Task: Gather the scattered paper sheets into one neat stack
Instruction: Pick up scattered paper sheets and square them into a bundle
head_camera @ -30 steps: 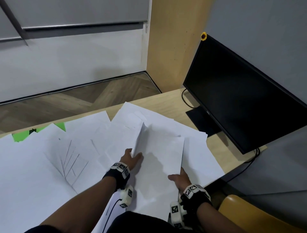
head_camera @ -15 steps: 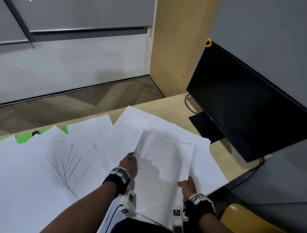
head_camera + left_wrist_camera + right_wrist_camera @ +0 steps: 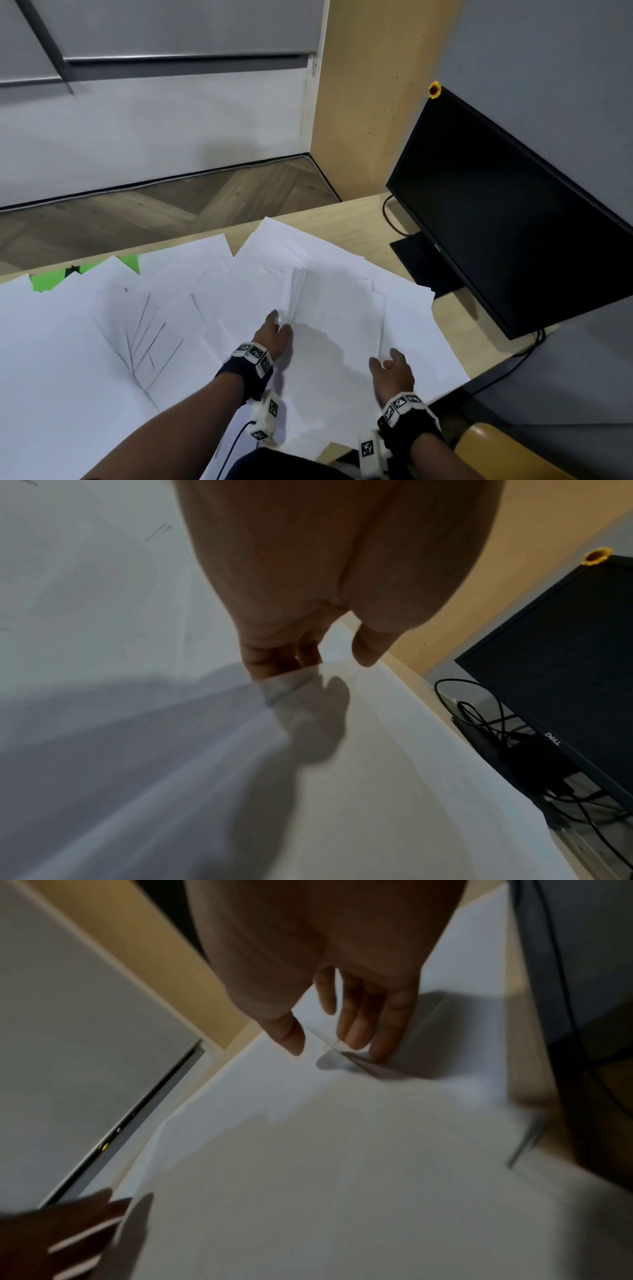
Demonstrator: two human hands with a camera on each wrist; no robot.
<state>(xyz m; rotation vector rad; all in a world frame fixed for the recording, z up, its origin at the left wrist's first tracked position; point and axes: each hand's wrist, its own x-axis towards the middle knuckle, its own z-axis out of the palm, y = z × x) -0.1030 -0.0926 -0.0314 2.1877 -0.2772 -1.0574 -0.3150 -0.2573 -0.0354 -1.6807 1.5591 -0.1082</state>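
White paper sheets [image 3: 335, 308], one pencil-lined; pale wood surface [image 3: 346, 219]; black monitor [image 3: 507, 212]; green patch [image 3: 51, 279], possibly tape.

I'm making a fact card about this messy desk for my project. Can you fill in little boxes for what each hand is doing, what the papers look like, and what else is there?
left hand: fingers tucked under the left edge of the gathered sheets, thumb free above it
right hand: open, fingertips on paper at the bundle's right edge
loose sheets: spread overlapping across the desk, not yet stacked
pencil lines: on one sheet, left of the hands
monitor: dark, at the right
green patch: peeking out at the papers' far edge
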